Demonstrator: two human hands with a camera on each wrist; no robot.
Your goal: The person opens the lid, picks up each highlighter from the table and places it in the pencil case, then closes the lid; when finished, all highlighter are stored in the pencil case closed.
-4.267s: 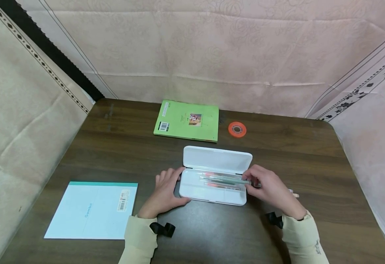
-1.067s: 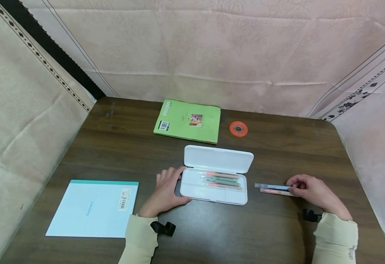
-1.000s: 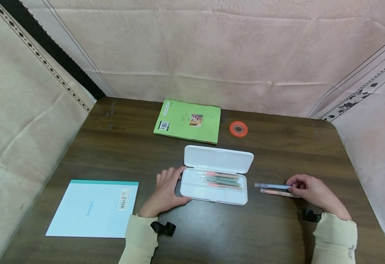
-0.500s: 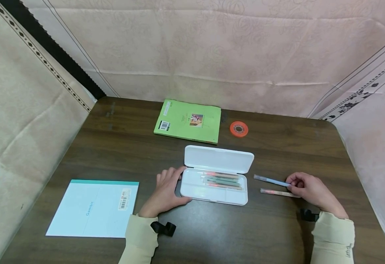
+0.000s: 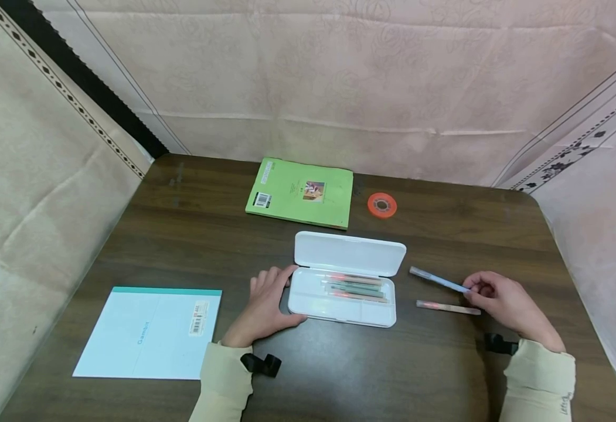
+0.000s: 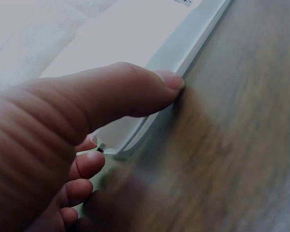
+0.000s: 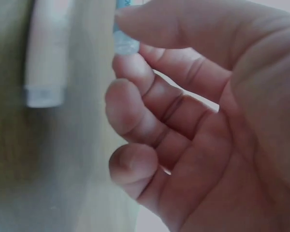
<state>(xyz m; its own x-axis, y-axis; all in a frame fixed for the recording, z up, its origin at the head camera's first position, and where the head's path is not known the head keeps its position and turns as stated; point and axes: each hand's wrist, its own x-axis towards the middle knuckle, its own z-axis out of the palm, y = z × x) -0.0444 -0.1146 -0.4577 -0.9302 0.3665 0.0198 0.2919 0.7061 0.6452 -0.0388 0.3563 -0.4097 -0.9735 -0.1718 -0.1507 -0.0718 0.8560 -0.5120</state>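
A white pencil case (image 5: 313,305) lies with its lid up in the middle of the head view, several pink and green pens (image 5: 357,288) inside. My left hand (image 5: 265,305) grips its left end, thumb along the front edge and fingers behind the corner. At the right, my right hand (image 5: 510,305) pinches the right end of a blue pen (image 5: 436,279) between thumb and forefinger; the pen slants, its far end pointing toward the case. Just in front of it, a pale pink pen (image 5: 447,308) lies on the table; the right wrist view shows it beside the curled fingers.
Behind the case lie a green book (image 5: 297,193) and an orange tape-like ring (image 5: 381,205). A light blue notebook (image 5: 146,337) is at the left on the brown wooden table (image 5: 371,375). Pale cloth (image 5: 339,88) hangs around the table's back and sides.
Earlier my right hand held a green pen at the case; that pen now lies inside. Since then the right hand has taken the blue pen and swung it away from the pink one.
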